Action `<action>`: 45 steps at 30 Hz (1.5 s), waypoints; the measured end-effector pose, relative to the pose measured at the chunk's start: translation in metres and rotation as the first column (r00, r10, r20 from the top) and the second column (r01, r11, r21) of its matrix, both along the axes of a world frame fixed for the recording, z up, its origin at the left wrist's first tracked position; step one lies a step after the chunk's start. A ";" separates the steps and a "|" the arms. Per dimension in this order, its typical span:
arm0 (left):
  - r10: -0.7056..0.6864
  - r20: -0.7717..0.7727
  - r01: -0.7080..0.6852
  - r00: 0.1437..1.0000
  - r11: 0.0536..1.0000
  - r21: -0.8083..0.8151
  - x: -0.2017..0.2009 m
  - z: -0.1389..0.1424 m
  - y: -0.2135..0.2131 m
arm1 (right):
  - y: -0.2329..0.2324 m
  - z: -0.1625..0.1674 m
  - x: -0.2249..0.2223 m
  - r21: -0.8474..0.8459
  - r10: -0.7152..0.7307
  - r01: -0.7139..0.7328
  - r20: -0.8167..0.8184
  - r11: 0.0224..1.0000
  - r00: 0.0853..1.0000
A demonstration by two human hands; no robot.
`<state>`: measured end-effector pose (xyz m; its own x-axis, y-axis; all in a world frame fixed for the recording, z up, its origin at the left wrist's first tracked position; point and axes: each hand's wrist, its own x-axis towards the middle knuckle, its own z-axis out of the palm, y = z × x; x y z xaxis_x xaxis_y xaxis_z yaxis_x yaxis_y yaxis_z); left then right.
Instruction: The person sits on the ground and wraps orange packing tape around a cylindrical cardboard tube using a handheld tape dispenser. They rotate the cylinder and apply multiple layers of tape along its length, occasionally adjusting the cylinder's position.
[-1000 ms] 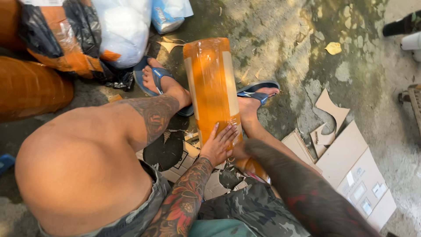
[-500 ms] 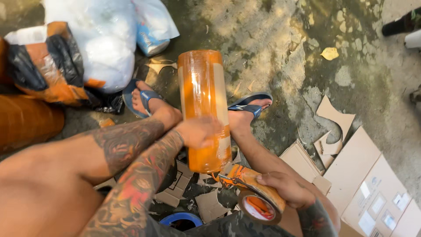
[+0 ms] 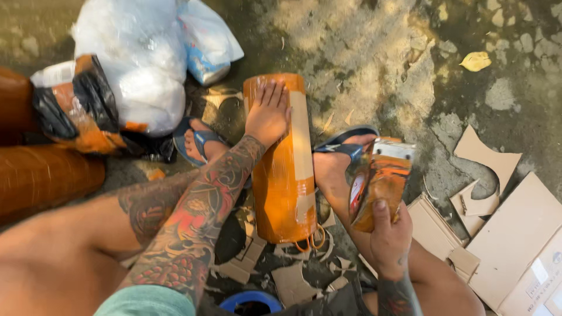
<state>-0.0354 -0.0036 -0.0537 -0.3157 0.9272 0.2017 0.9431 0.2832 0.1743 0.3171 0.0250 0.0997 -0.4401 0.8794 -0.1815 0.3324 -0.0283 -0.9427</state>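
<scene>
A seated person wraps an orange roll (image 3: 281,169) in tape on a stained concrete floor (image 3: 386,64), the roll lying between two sandalled feet and pointing away from the body. The wrapping looks well along: orange tape covers the roll and a pale strip runs down its right side. Beside the roll to the right lie cardboard sheets (image 3: 515,234); to its left sits a white plastic bag (image 3: 134,70), with a taped orange bundle (image 3: 47,175) nearer. Scraps of cut cardboard (image 3: 293,281) lie at the roll's near end, where orange scissor handles (image 3: 310,240) poke out. The left hand (image 3: 268,114) lies flat on the roll's far end, fingers together, pressing it down. The right hand (image 3: 389,234), just right of the roll, grips a tape dispenser (image 3: 377,181) clear of it. The next pass would need the dispenser brought onto the roll.
</scene>
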 end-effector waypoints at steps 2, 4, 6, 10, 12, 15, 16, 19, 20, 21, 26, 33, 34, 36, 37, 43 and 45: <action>-0.132 -0.230 0.091 0.964 0.980 -0.179 0.016 -0.005 -0.011 | -0.001 -0.002 -0.002 -0.067 -0.136 0.130 -0.103 0.989 0.985; -0.240 -0.178 0.244 0.954 0.970 -0.001 0.045 -0.012 -0.031 | -0.002 -0.005 0.002 -0.286 -0.290 0.215 -0.254 0.934 0.923; -0.436 0.000 0.430 0.900 0.889 0.154 0.090 -0.014 -0.067 | 0.001 -0.002 0.013 -0.262 -0.395 0.347 -0.160 0.901 0.905; -0.856 0.432 0.934 0.285 0.349 0.076 0.193 -0.017 -0.204 | 0.011 0.021 0.041 -0.308 -0.368 0.230 -0.536 0.923 0.760; -0.823 0.482 0.949 0.302 0.307 -0.070 0.218 -0.034 -0.275 | 0.011 0.039 0.054 -0.413 -0.479 0.264 -0.602 0.872 0.639; -0.877 0.433 0.978 0.207 0.179 -0.105 0.222 -0.092 -0.297 | 0.006 0.064 0.072 -0.357 -0.384 0.187 -0.633 0.915 0.673; -0.933 0.340 0.993 0.121 0.113 -0.045 0.230 -0.108 -0.295 | 0.001 0.069 0.078 -0.354 -0.378 0.184 -0.624 0.917 0.684; -0.963 0.173 0.975 0.206 0.216 0.046 0.283 -0.136 -0.265 | -0.009 0.081 0.094 -0.422 -0.469 0.240 -0.609 0.874 0.640; -0.942 0.028 0.919 0.334 0.332 0.213 0.305 -0.138 -0.256 | -0.011 0.083 0.097 -0.441 -0.498 0.260 -0.602 0.859 0.624; -0.925 0.101 0.869 0.367 0.380 0.317 0.330 -0.134 -0.250 | -0.011 0.085 0.098 -0.438 -0.492 0.259 -0.590 0.861 0.640; -0.865 0.372 0.931 0.338 0.366 0.006 0.359 -0.120 -0.258 | -0.005 0.094 0.080 -0.470 -0.554 0.304 -0.611 0.829 0.566; -0.809 0.325 0.872 0.489 0.458 -0.172 0.318 -0.110 -0.250 | -0.003 0.111 0.061 -0.507 -0.494 0.181 -0.594 0.843 0.635; -0.827 0.257 0.866 0.499 0.489 -0.106 0.323 -0.110 -0.245 | -0.001 0.113 0.063 -0.516 -0.479 0.156 -0.582 0.842 0.657; -0.837 0.171 0.844 0.520 0.534 0.049 0.340 -0.111 -0.240 | 0.000 0.113 0.068 -0.506 -0.479 0.147 -0.624 0.850 0.617; -0.826 0.228 0.855 0.515 0.513 -0.075 0.348 -0.112 -0.236 | 0.001 0.114 0.070 -0.501 -0.474 0.143 -0.633 0.854 0.612; -0.286 0.755 0.784 0.590 0.427 -0.451 0.346 -0.077 -0.240 | -0.001 0.110 0.076 -0.472 -0.422 0.089 -0.668 0.877 0.613; -0.241 0.802 0.752 0.546 0.564 -0.342 0.329 -0.029 -0.250 | 0.000 0.108 0.080 -0.450 -0.394 0.113 -0.601 0.886 0.695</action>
